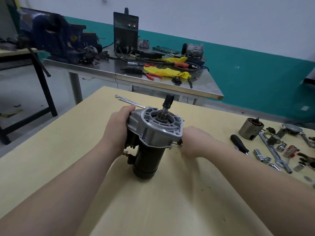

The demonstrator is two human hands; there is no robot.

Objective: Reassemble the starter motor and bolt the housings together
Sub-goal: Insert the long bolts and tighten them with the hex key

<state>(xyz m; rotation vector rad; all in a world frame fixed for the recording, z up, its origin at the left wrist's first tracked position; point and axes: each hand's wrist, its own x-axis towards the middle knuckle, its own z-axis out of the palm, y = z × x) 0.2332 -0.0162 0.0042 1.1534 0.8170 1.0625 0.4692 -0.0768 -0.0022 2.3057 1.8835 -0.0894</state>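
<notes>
We have the yellow surface (170,201) under us, and on it, a little left of middle and near us, stands the starter motor (151,142). Its long axis runs close to upright, tilted slightly away: the black body (150,159) rests on the surface, the silver housing (158,126) sits on top, and the geared shaft (167,106) points up and far.

Our hands bracket it. The left hand (119,126) lies on the motor's left side, fingers curled round the edge of the silver housing and gripping it, so the motor is steadied from there. The right hand (194,142) lies just right of the housing, low by its flange, where a small bolt or stud (175,145) seems to stick out. Its fingers are hidden behind the hand, so we cannot tell whether it pinches that piece or merely touches it.

We judge the coming move turns on that right flange: the fastening point faces the right hand, which is the nearer one to it, while the left hand keeps the axis still.

To the far right lie the sockets and wrenches (272,150), well apart from the motor. Two long bolts (129,102) lie just beyond the left hand.
</notes>
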